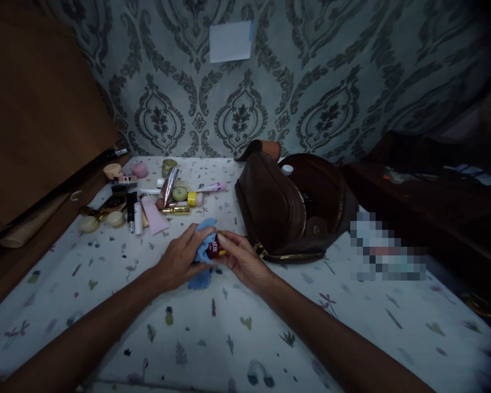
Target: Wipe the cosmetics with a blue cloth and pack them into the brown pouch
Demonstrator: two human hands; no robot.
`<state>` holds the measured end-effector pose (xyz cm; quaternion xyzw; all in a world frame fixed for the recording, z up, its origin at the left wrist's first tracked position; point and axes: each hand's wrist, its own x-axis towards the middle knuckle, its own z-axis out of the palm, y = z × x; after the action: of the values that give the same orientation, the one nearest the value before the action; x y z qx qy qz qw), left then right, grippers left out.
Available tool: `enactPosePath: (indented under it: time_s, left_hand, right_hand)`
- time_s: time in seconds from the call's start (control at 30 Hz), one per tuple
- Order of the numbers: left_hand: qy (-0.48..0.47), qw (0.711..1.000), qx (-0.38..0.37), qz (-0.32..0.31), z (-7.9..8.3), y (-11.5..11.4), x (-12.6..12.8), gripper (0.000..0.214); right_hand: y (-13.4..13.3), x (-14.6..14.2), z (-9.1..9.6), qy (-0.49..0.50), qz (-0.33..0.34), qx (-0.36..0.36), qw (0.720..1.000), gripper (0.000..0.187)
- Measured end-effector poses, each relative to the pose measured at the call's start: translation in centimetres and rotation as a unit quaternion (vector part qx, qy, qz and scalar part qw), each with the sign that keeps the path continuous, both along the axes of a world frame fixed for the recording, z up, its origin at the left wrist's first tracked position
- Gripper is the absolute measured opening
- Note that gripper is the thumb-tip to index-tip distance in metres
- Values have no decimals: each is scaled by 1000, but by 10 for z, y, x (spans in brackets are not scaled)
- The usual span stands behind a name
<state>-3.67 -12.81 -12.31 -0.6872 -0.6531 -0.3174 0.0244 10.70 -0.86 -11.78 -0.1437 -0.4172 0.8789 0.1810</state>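
Between my left hand [180, 259] and right hand [245, 261] are a cloth [204, 236] and a container [214, 248]; cosmetics [169, 187] lie on the table [204, 355], beyond my left hand; a bag [265, 199] sits beyond my right. Behind everything is the wall [188, 82], with paper [230, 42] on it.

Both hands [181, 257] [245, 263] hold a small maroon container [213, 246] and blue cloth [203, 250] near an open brown bag [270, 199].

"How does the blue cloth [202, 252] look?"
"Crumpled, bunched against the left side of the small maroon container [214, 246], one end hanging on the near side."
"And the container itself?"
"Pale lettering, yellow at its right; held mid-scene, partly hidden."
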Motion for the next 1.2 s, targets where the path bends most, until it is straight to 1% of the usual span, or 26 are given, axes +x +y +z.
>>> enactPosePath:
  time_s: [0.17,0.27,0.4,0.5,0.6,0.67,0.73,0.8,0.87,0.93,1.07,1.2]
  left_hand:
    - [-65,998,-7,-12,7,1,3,57]
    - [-116,993,-24,-21,11,2,3,56]
    - [-172,984,-44,-26,10,3,0,60]
    - [-220,973,-53,-34,10,4,-2,62]
    - [-270,960,-70,-38,11,4,-2,60]
    - [-288,954,-76,-38,11,4,-1,59]
    - [-295,952,-81,-33,10,5,0,58]
    - [-302,949,-87,-30,9,6,1,59]
    - [-320,942,-93,-34,9,6,2,59]
    - [-347,932,-98,-44,11,7,2,60]
    - [-410,902,-110,-79,16,6,1,64]
    - [-464,876,-105,-76,18,7,3,60]
  right_hand:
    - [0,-1,-5,-1,4,45,999,34]
    - [1,-1,-8,-2,-22,76,997,34]
    - [1,-1,-7,-8,-50,125,991,36]
    - [2,-2,-6,-17,-75,156,985,44]
    - [2,-3,-7,-13,-87,165,982,52]
    - [1,-4,-9,-9,-84,176,981,53]
    - [0,-4,-10,-11,-98,205,974,54]
    - [-1,-3,-10,-20,-135,259,956,53]
    - [-2,-1,-10,-30,-176,326,929,50]
    - [-1,1,-8,-38,-201,387,899,47]
    - [0,4,-5,-48,-226,480,846,48]
    - [-2,8,-6,-46,-227,541,808,58]
